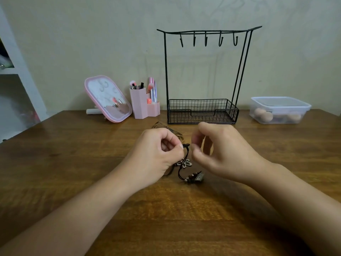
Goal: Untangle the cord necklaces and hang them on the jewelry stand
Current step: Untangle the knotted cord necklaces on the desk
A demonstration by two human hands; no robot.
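Note:
A tangle of dark cord necklaces (181,169) lies on the wooden table in front of me, with a flower pendant (184,163) and a beaded pendant (194,177) showing. More cord loops (162,126) lie behind my hands. My left hand (158,154) pinches a cord near its knot, lifting it a little. My right hand (217,150) hovers just right of the knot, fingers curled, thumb and forefinger close together; whether they touch the cord is unclear. The black wire jewelry stand (203,71) stands behind, its several hooks bare.
A pink mirror (108,98) and a pink brush holder (144,106) stand at the back left. A clear lidded plastic box (279,109) sits at the back right. White shelves (16,71) rise at the far left. The stand's wire basket (202,111) is near my hands.

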